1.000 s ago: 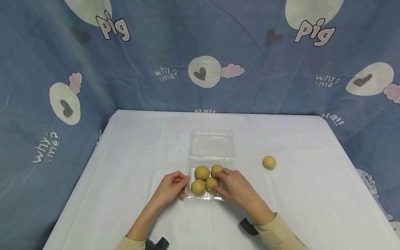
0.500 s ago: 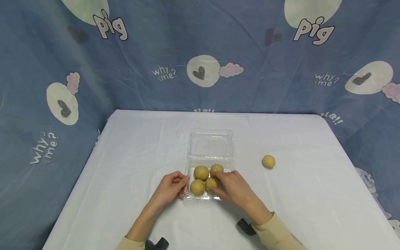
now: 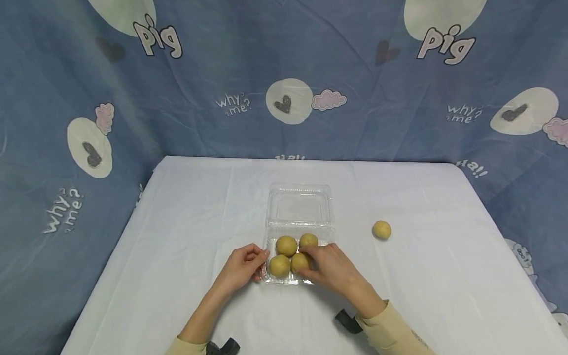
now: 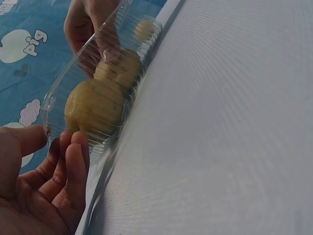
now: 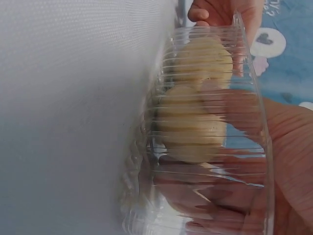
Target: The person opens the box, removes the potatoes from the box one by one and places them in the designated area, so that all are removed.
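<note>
Below frame centre, clear box (image 3: 284,281): lid open, four yellow balls (image 3: 286,245) inside.
Left hand (image 3: 242,267): thumb and fingers pinch the box's left rim.
Right hand (image 3: 334,268): lower right ball (image 3: 300,262) held between thumb and fingers.
Fifth ball (image 3: 381,230): on bench (image 3: 443,276), right of centre, well apart.

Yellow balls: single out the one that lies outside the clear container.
The lone ball on the white cloth, right of the clear container in the head view. The other four balls sit inside the container.
</note>
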Available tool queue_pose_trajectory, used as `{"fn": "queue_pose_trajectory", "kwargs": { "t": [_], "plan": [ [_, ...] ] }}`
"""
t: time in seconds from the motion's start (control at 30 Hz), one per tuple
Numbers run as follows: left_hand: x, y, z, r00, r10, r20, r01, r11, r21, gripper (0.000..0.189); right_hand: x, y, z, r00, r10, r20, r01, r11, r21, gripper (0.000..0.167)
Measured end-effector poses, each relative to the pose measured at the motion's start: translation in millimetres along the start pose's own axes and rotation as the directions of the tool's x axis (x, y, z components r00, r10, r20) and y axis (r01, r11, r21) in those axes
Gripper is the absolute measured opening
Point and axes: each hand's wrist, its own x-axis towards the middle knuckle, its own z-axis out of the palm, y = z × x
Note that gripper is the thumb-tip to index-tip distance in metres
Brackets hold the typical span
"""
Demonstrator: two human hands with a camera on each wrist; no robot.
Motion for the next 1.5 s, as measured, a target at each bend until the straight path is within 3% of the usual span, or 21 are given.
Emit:
{"fn": "queue_pose_trajectory", "kwargs": {
  "t": [0.93,1.5],
  "plan": [
    [-0.9,0.0,-0.7,1.000,-0.010,0.003,0.010,1.000,0.000,0.028,-2.0,4.6,-0.2,1.000,-0.025,-0.006,0.025,0.995,0.097,0.041],
    [-0.5,-0.5,-0.9,1.000,0.000,0.003,0.000,1.000,-0.006,0.027,-7.2,12.5,-7.5,1.000,0.009,0.025,-0.017,0.928,0.371,0.045]
  ]
}}
